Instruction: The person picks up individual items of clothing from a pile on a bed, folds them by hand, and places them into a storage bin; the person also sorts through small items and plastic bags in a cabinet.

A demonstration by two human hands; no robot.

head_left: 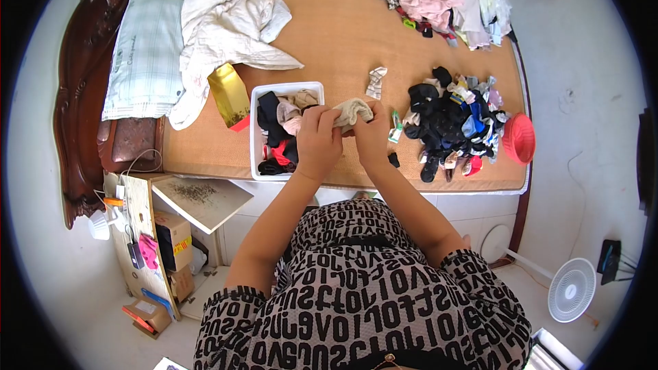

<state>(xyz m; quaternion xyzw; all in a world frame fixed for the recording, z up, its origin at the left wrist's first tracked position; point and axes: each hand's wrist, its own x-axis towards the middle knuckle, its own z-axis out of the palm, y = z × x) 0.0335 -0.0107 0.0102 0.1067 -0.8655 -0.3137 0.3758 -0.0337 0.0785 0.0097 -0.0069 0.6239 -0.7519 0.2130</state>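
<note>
Head view: both hands are clenched on one beige sock (352, 112), the left hand (318, 138) gripping its near end and the right hand (371, 133) its far end, above the bed's edge beside one white bin (255, 138) of socks. One loose sock pile (452, 123) and one red basket (519, 139) lie to the right.

Both bare forearms rise from the lower edge and converge toward the middle, elbows spread wide and wrists close together. The left hand (319, 138) is curled, knuckles up, fingers bent down into a pinching grip. The right hand (370, 133) sits just beside it, almost touching, its fingers likewise closed and its thumb pointing toward the left hand, so the two hands grip at one spot.
</note>
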